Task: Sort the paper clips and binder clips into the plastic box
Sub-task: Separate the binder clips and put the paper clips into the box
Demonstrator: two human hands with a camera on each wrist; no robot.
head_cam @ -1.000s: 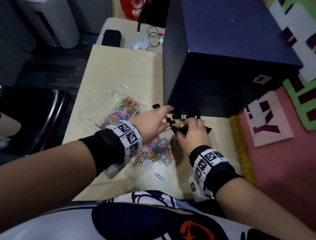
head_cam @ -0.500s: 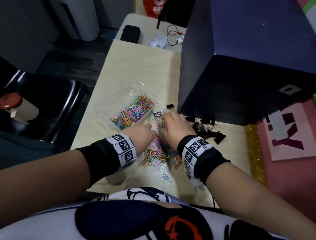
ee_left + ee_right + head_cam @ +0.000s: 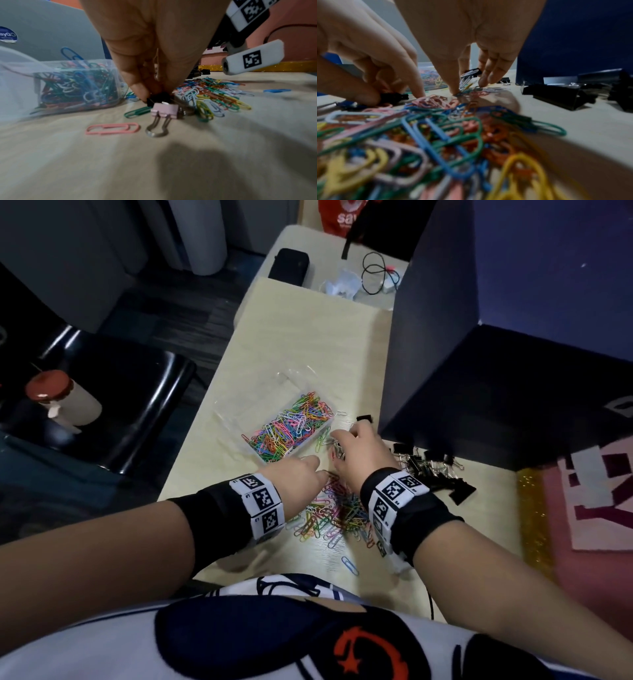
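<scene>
A clear plastic box (image 3: pixel 239 419) holds a heap of coloured paper clips (image 3: pixel 291 428). Loose paper clips (image 3: pixel 337 513) lie in a pile under my wrists. My left hand (image 3: pixel 318 470) reaches down beside the box and pinches a small black binder clip (image 3: pixel 155 98) on the table, just behind a pink binder clip (image 3: pixel 165 110). My right hand (image 3: pixel 339 445) is fingers-down just past the pile, with a black binder clip (image 3: pixel 471 73) with silver handles held between thumb and fingers. More black binder clips (image 3: pixel 428 467) lie to the right.
A tall dark blue box (image 3: pixel 479 354) stands right behind the binder clips. One black binder clip (image 3: pixel 363 418) sits alone by its corner. A pink paper clip (image 3: pixel 112 128) and a blue one (image 3: pixel 349 565) lie apart. The table's left edge drops to a black chair (image 3: pixel 137 405).
Both hands moved left, from the binder clips at the dark box to the loose clips beside the plastic box. The head view also shifted, so the box now sits more central.
</scene>
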